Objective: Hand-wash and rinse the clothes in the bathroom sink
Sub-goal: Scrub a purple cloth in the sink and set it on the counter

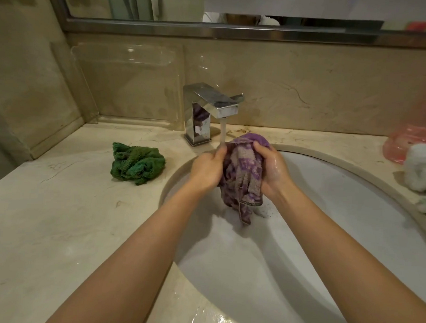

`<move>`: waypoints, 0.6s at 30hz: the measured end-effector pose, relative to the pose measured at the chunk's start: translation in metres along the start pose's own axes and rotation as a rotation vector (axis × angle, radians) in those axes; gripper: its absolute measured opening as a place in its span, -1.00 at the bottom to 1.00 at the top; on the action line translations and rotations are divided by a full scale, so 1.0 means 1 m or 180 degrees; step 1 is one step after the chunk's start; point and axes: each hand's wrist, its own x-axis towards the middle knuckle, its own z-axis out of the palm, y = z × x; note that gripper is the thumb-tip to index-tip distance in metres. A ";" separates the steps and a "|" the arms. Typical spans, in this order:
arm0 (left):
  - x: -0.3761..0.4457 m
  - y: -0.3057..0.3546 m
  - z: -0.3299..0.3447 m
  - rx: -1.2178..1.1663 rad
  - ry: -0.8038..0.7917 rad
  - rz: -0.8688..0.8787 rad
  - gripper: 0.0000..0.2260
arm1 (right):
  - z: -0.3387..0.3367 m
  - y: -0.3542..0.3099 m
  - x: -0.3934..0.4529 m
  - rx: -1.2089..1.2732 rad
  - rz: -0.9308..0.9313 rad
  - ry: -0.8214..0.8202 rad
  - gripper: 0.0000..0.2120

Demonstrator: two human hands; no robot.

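While water falls from the square chrome tap [213, 105] above the oval white sink [351, 216], both hands, left [206, 169] and right [275, 170], grip a bunched purple terry cloth [243, 177]; a crumpled green cloth [136, 163] lies on the marble counter [58, 215].

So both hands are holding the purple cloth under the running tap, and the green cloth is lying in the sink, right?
Not quite. The head view shows the green cloth on the counter, left of the sink. The rest is right.
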 end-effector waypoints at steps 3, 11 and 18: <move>0.003 -0.002 -0.004 0.0230 0.0794 0.0259 -0.59 | -0.005 0.004 0.002 -0.0189 -0.0046 0.0057 -0.83; 0.013 0.003 -0.017 -0.2659 0.0473 -0.0585 -0.56 | -0.016 0.005 -0.010 -0.2603 -0.0283 -0.0438 -0.74; 0.012 0.005 -0.019 -0.2868 0.0460 -0.0563 -0.56 | -0.019 0.022 -0.005 -0.3027 0.0532 -0.0924 -0.87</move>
